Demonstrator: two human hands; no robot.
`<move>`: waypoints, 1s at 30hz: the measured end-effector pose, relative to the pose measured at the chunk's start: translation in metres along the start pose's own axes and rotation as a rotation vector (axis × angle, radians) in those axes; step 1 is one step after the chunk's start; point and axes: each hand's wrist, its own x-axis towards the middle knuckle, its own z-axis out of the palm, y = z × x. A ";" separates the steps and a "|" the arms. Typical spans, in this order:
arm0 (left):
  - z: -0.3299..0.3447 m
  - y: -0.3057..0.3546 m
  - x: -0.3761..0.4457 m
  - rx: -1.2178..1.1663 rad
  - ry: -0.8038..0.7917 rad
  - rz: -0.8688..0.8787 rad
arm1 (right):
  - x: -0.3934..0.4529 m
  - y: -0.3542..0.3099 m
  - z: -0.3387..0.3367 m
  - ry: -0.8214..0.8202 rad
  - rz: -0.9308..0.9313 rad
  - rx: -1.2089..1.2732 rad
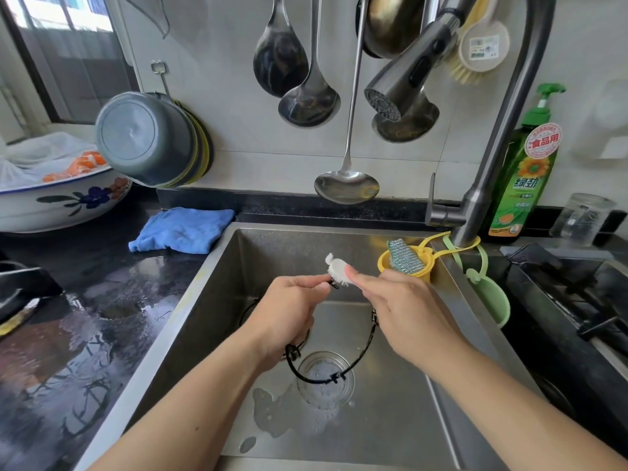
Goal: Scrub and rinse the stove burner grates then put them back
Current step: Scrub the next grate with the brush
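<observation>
My left hand (289, 307) gripping the black grate (360, 358) over the sink (238, 266), ring half hidden behind my hands, right hand (401, 307) pinching a white pad (338, 268) against it

A home kitchen: a steel sink (339, 253) set in a wet black desk (102, 300), ladles (307, 100) hanging on the tiled wall, green dish soap (523, 178) beside the faucet (503, 113), a stove (577, 300) at right.

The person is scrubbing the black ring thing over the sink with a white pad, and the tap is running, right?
Not quite. The head view shows no water coming from the tap. The rest holds: the white pad is on the black ring over the sink.
</observation>
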 end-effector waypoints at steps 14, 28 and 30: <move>0.003 -0.005 0.001 0.123 0.031 0.028 | -0.005 -0.005 0.006 -0.032 0.013 0.030; 0.013 -0.003 -0.003 0.189 0.031 0.017 | 0.006 -0.007 0.011 0.013 0.112 -0.016; 0.011 0.000 -0.004 0.144 0.089 0.034 | 0.002 -0.007 0.010 -0.009 0.114 -0.018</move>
